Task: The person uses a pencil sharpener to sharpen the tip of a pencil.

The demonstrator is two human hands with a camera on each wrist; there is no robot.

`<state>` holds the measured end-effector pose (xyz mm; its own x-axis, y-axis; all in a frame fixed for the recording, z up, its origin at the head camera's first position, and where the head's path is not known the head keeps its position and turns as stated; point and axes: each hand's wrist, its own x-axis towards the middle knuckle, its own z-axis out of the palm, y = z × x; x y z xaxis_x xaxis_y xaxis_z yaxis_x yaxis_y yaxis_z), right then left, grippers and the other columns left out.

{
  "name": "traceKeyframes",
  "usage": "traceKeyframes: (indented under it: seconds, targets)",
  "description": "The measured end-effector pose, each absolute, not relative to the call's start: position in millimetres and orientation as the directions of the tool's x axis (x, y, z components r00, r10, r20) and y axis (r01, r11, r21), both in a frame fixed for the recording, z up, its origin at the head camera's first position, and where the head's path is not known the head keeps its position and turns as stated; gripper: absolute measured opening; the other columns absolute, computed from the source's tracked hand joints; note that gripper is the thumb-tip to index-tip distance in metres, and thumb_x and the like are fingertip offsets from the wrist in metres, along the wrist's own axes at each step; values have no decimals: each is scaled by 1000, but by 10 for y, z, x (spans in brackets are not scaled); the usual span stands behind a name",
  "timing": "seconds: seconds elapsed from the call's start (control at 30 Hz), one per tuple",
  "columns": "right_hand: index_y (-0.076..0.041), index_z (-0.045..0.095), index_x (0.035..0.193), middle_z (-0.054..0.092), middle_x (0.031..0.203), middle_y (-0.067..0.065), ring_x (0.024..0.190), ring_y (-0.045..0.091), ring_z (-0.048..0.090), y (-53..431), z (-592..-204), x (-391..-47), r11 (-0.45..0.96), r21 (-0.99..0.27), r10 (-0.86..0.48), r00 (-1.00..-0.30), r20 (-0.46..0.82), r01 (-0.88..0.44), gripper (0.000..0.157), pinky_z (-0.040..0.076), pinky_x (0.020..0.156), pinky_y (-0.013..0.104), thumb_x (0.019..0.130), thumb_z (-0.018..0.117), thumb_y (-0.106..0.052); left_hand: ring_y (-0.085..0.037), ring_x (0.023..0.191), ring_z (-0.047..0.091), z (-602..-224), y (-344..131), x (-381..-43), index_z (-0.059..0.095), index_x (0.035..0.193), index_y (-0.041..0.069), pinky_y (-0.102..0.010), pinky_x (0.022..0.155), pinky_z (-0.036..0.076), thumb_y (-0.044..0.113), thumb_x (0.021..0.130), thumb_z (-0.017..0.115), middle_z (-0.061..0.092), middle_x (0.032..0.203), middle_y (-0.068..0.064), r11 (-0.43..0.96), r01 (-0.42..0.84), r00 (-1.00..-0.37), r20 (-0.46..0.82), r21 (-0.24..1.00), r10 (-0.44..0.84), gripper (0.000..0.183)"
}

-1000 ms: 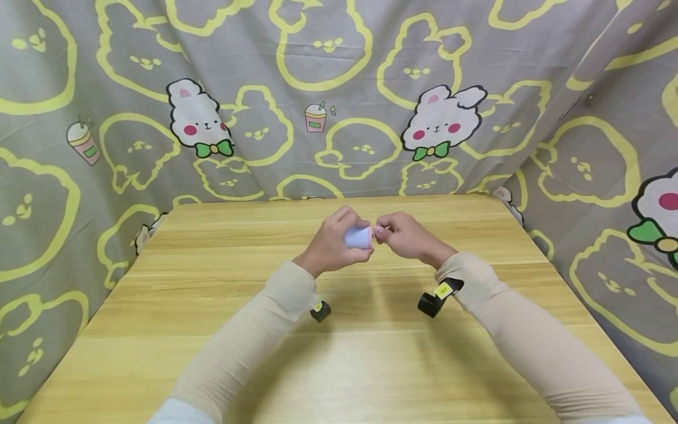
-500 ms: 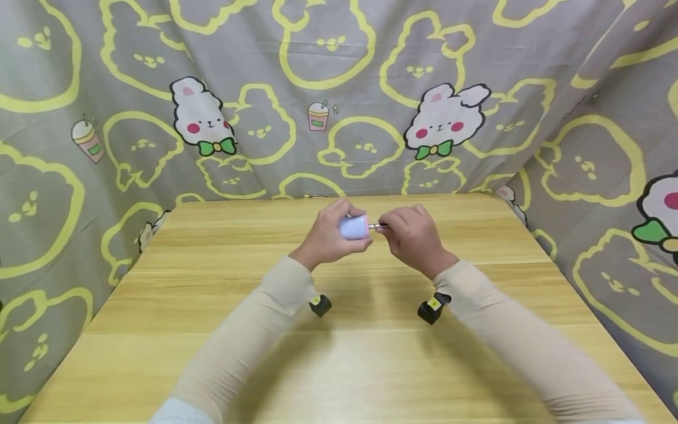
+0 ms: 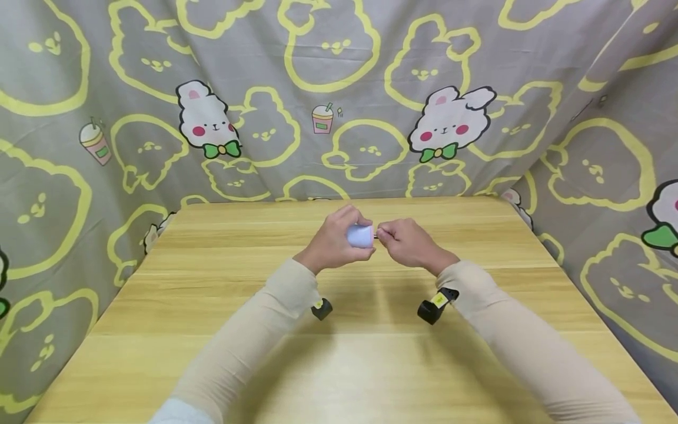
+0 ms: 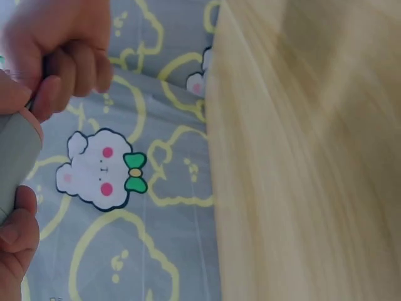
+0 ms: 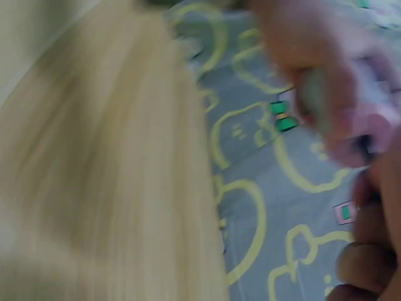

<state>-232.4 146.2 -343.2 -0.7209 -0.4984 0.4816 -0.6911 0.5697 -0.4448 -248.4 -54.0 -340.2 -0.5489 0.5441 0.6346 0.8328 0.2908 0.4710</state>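
No text could be read; the yellow label (image 3: 439, 300) on the black camera (image 3: 428, 313) toward four o'clock was too small.

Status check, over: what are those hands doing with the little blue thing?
Left hand grips pale-blue cylinder, off the table. Right hand pinches thin dark stem at its pink end. No obstacle visible between hands.
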Motion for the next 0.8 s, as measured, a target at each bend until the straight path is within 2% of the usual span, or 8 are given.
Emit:
traceKeyframes:
  seconds: [0.1, 0.2, 0.23, 0.3, 0.43, 0.57, 0.67, 0.8]
  targets:
    - [-10, 54, 67, 41, 55, -6, 47, 8, 34, 1473, -3380, -2285, 553, -527, -488, -763, 423, -646, 31, 30, 47, 25, 98, 52, -8, -21, 81, 57, -3402, -554, -2483, 58, 92, 3, -23, 61, 51, 9, 69, 84, 60, 97, -11, 296, 826, -559, 626, 480, 543, 35]
    - [-2, 64, 90, 53, 68, -2, 55, 8, 44, 1511, -3424, -2280, 514, -460, -495, -688, 531, -724, 7, 40, 50, 26, 94, 60, -6, -21, 81, 57, -3398, -565, -2485, 59, 94, 3, -24, 62, 51, 11, 69, 84, 61, 97, -10, 301, 811, -580, 616, 502, 533, 36]
    - [0, 63, 97, 56, 74, 1, 59, 10, 47, 1523, -3435, -2280, 503, -426, -500, -655, 566, -752, 6, 43, 53, 27, 92, 63, -4, -21, 81, 57, -3397, -570, -2486, 59, 94, 3, -25, 62, 51, 11, 69, 84, 61, 97, -10, 302, 806, -586, 614, 509, 529, 36]
    - [1, 61, 104, 59, 84, 5, 66, 12, 53, 1536, -3461, -2291, 505, -317, -514, -575, 637, -803, 18, 48, 57, 28, 88, 68, -2, -20, 81, 56, -3396, -581, -2491, 59, 95, 3, -26, 63, 50, 12, 69, 84, 62, 97, -10, 308, 795, -601, 608, 524, 518, 37]
    - [-1, 60, 91, 61, 81, 8, 64, 18, 57, 1572, -3500, -2335, 568, -2, -511, -354, 783, -823, 16, 45, 54, 32, 87, 73, -10, -20, 80, 56, -3379, -570, -2490, 60, 95, 2, -28, 63, 50, 13, 69, 84, 63, 98, -10, 317, 767, -636, 593, 558, 494, 37]
    - [-4, 59, 80, 59, 67, 5, 54, 19, 54, 1584, -3550, -2392, 600, 178, -485, -178, 856, -780, 28, 36, 47, 34, 97, 60, -26, -21, 81, 56, -3356, -563, -2470, 59, 94, 3, -29, 63, 49, 14, 69, 84, 64, 102, -12, 322, 744, -660, 570, 585, 490, 37]
    - [-5, 59, 77, 55, 61, 3, 50, 18, 52, 1579, -3585, -2419, 584, 202, -480, -135, 867, -786, 35, 33, 45, 32, 101, 53, -29, -20, 81, 56, -3348, -564, -2464, 59, 94, 4, -29, 63, 49, 15, 70, 84, 64, 103, -11, 326, 748, -655, 565, 578, 502, 37]
    - [-4, 60, 77, 55, 62, 4, 51, 19, 52, 1584, -3608, -2422, 564, 165, -476, -155, 866, -809, 33, 34, 45, 33, 101, 54, -27, -20, 81, 56, -3345, -581, -2463, 59, 95, 4, -28, 62, 50, 15, 70, 84, 64, 102, -10, 327, 765, -636, 574, 554, 515, 37]
